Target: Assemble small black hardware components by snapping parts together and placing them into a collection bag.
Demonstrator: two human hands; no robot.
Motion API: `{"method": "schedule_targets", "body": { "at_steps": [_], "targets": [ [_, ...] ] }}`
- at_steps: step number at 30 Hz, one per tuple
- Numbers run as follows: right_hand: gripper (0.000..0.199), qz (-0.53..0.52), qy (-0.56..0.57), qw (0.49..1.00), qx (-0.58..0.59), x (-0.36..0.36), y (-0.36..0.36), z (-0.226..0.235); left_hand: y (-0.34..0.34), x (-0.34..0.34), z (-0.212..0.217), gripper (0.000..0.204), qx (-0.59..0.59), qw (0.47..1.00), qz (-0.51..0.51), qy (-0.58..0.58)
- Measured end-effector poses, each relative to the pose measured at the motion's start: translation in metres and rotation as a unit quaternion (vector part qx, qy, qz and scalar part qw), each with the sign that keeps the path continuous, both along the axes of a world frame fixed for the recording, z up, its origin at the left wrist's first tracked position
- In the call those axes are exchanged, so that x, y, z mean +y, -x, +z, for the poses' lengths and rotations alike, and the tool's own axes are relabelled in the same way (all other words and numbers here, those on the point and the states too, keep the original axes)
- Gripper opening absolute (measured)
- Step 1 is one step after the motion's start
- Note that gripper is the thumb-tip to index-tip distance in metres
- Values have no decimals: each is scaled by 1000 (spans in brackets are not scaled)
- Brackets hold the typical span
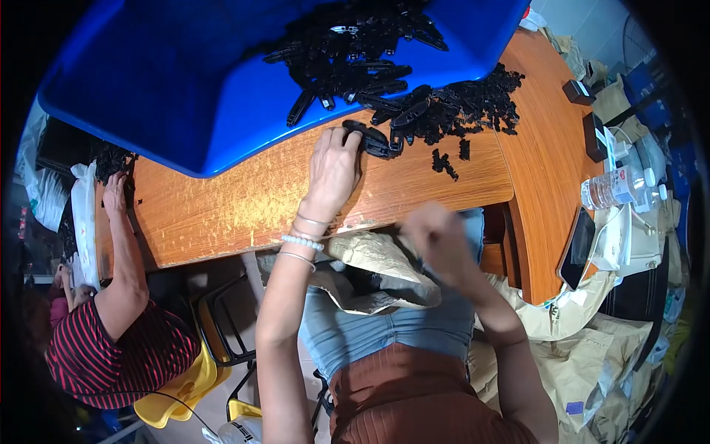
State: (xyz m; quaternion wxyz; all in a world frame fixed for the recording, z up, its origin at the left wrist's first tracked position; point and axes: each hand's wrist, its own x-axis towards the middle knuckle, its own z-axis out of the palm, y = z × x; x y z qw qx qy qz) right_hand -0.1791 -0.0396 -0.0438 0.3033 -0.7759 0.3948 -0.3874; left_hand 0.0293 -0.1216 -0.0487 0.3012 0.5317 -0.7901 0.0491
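Note:
My left hand (334,166), with bracelets at the wrist, rests on the worn near part of the wooden table. Its fingers are closed on a black oblong plastic part (379,146). My right hand (436,235) is over the table's near edge, smeared by motion; its fingers cannot be made out. Below it, an open brown paper bag (384,260) lies on my lap, its inside dark. Just beyond my left hand, a heap of small black plastic pieces (473,103) covers the table, and two loose black pieces (445,164) lie nearer.
A large blue bin (244,126) holding many black parts (347,63) takes up the far side. At the left, a co-worker's hand (115,194) reaches to another black pile. A phone (577,248), a clear bottle (614,186) and black boxes (594,137) are at the right.

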Motion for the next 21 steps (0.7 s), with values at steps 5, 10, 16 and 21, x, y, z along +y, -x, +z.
{"method": "schedule_targets", "body": {
  "at_steps": [5,10,16,21],
  "targets": [
    [12,-276,189,935,115,-56,34,-19,4,22,8,30,75,996,-26,-27],
    [12,-276,130,952,-4,-56,30,-24,17,53,21,26,606,723,-92,-319],
    [13,-165,-154,926,-302,-27,6,11,18,73,20,28,606,696,-140,-359],
    [13,-37,-57,974,-217,-17,-4,31,26,88,38,27,563,740,-109,-352]
  ]
}}
